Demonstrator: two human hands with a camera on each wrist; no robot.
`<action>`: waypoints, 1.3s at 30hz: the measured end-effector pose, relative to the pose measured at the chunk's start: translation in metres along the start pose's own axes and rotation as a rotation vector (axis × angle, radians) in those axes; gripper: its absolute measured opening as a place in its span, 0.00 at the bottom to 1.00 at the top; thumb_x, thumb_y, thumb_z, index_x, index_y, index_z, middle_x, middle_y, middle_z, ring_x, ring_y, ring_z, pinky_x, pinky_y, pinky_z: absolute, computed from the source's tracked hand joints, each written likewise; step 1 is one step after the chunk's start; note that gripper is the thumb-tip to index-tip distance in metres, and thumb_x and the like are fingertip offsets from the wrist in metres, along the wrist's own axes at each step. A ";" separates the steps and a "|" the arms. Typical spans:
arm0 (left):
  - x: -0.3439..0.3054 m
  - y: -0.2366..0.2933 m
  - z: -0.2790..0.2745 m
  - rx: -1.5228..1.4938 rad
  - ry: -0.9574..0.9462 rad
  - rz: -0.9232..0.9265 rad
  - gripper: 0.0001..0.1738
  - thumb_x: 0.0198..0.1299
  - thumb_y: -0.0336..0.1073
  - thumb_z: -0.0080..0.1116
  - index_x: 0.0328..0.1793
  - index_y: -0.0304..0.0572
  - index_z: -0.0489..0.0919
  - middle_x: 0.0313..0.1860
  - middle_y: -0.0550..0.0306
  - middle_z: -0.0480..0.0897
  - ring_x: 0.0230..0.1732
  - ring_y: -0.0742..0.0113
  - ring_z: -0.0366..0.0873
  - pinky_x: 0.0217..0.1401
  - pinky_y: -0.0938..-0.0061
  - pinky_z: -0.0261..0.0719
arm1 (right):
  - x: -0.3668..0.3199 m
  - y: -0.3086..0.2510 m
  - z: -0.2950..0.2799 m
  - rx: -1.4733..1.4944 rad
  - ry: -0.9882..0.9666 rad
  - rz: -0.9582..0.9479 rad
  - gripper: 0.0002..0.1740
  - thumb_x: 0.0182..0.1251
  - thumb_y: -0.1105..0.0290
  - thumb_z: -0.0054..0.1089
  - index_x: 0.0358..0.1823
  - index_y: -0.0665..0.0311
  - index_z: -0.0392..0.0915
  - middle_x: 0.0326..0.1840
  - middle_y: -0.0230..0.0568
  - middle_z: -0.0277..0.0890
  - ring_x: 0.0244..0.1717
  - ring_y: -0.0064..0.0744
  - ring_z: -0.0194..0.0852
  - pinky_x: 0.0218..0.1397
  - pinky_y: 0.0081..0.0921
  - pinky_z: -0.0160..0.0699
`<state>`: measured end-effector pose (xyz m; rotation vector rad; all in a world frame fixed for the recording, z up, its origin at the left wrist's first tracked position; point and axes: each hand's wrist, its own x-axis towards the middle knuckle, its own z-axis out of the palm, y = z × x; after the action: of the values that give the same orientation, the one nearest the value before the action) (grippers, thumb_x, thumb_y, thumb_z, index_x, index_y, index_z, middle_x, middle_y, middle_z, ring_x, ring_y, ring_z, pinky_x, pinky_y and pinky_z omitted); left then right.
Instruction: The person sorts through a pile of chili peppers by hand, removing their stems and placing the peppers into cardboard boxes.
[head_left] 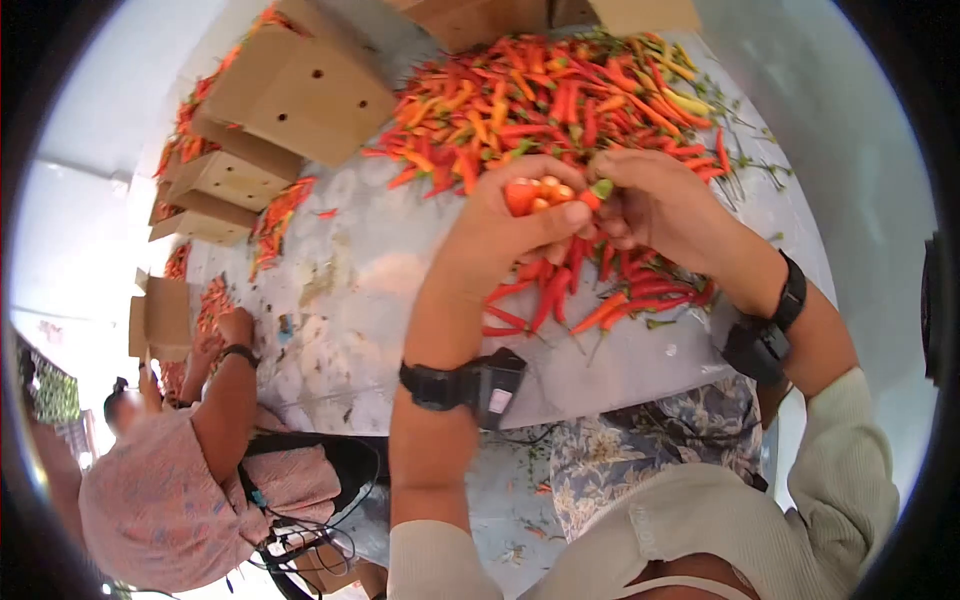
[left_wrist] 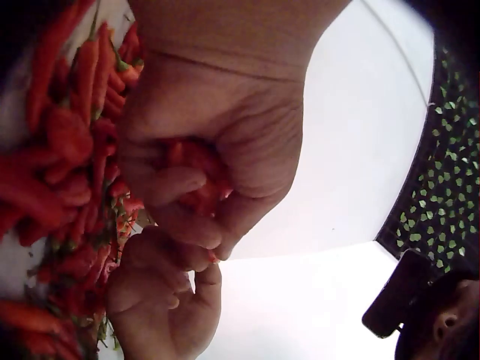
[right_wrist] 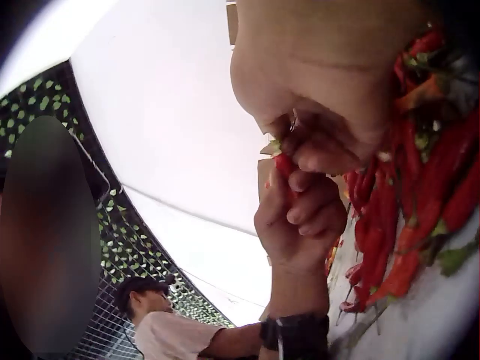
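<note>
In the head view the left hand [head_left: 520,215] curls round several red and orange chillies [head_left: 537,195], with one pepper's green top [head_left: 602,188] sticking out toward the right hand [head_left: 665,200]. The left wrist view shows red chillies [left_wrist: 201,176] in the left palm [left_wrist: 217,135], under curled fingers. Seen from the right wrist, the right hand's [right_wrist: 322,90] thumb and fingers pinch at the green stem end [right_wrist: 276,145] of a red chilli [right_wrist: 285,163] that the left hand [right_wrist: 304,217] grips. Both hands are close together above the chilli pile [head_left: 560,100].
Cardboard boxes [head_left: 300,90] stand at the back left of the table [head_left: 350,300], with another box [head_left: 450,20] at the back. Loose stems [head_left: 760,165] lie at the right edge. Another person [head_left: 180,490] works at the table's left side, hands among chillies.
</note>
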<state>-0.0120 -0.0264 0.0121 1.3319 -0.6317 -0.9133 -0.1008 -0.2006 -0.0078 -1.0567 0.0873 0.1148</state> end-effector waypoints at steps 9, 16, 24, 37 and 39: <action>0.005 0.004 -0.006 0.012 -0.003 -0.007 0.12 0.55 0.30 0.65 0.45 0.42 0.75 0.26 0.61 0.78 0.16 0.83 0.66 0.15 0.88 0.55 | 0.001 -0.013 0.003 -0.534 -0.028 -0.106 0.16 0.70 0.53 0.54 0.35 0.59 0.70 0.24 0.28 0.73 0.21 0.14 0.68 0.21 0.14 0.66; -0.001 0.006 -0.010 -0.078 -0.113 0.033 0.13 0.57 0.31 0.64 0.47 0.41 0.75 0.27 0.59 0.78 0.18 0.82 0.69 0.15 0.88 0.57 | 0.001 -0.013 0.000 -0.336 -0.175 -0.121 0.15 0.72 0.55 0.52 0.37 0.60 0.70 0.25 0.26 0.74 0.22 0.15 0.68 0.22 0.14 0.67; -0.001 0.012 -0.039 -0.408 0.103 0.293 0.11 0.62 0.27 0.55 0.51 0.40 0.72 0.36 0.53 0.78 0.26 0.75 0.73 0.16 0.88 0.61 | 0.007 -0.013 0.006 -1.365 0.295 -0.899 0.13 0.47 0.74 0.67 0.35 0.61 0.75 0.37 0.40 0.74 0.40 0.42 0.73 0.44 0.32 0.73; 0.004 0.011 -0.038 -0.466 0.292 0.295 0.03 0.61 0.30 0.57 0.40 0.46 0.74 0.24 0.62 0.73 0.18 0.80 0.65 0.12 0.88 0.53 | 0.010 0.023 0.036 -1.782 -0.093 -0.813 0.11 0.51 0.70 0.65 0.36 0.61 0.77 0.38 0.39 0.74 0.41 0.41 0.71 0.45 0.34 0.71; -0.001 0.013 -0.041 -0.468 0.301 0.325 0.06 0.59 0.30 0.60 0.40 0.46 0.75 0.22 0.63 0.72 0.15 0.81 0.63 0.12 0.87 0.53 | 0.012 0.024 0.035 -1.661 -0.044 -0.845 0.09 0.53 0.70 0.63 0.36 0.63 0.76 0.35 0.42 0.72 0.39 0.44 0.70 0.43 0.37 0.70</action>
<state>0.0239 -0.0042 0.0186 0.8872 -0.3549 -0.5360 -0.0912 -0.1574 -0.0125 -2.6383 -0.6073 -0.6845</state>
